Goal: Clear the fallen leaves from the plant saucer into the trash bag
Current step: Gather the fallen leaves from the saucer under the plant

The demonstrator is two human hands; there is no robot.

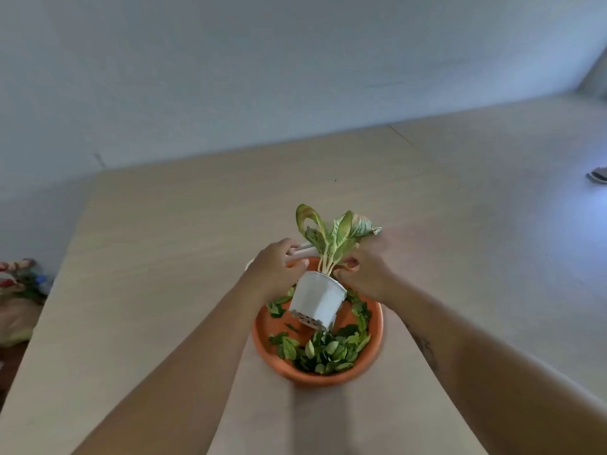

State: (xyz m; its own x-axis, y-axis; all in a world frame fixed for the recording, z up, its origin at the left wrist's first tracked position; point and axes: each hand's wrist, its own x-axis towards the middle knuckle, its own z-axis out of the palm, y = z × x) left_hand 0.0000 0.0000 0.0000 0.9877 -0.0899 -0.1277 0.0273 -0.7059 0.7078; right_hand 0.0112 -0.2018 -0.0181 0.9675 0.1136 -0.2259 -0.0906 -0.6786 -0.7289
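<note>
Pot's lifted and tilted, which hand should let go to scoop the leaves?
Right, probably. The right hand grips the white pot at its rim, just above the thick leaf pile on the near-right of the orange saucer. The left hand sits over the sparser side.

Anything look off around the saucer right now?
Yes: the white pot is tilted away over the orange saucer, base lifted, both hands at its rim. Loose leaves still litter the saucer.

Pale wood table point(164, 224), grey wall point(230, 77), dark object point(598, 175) far right
</note>
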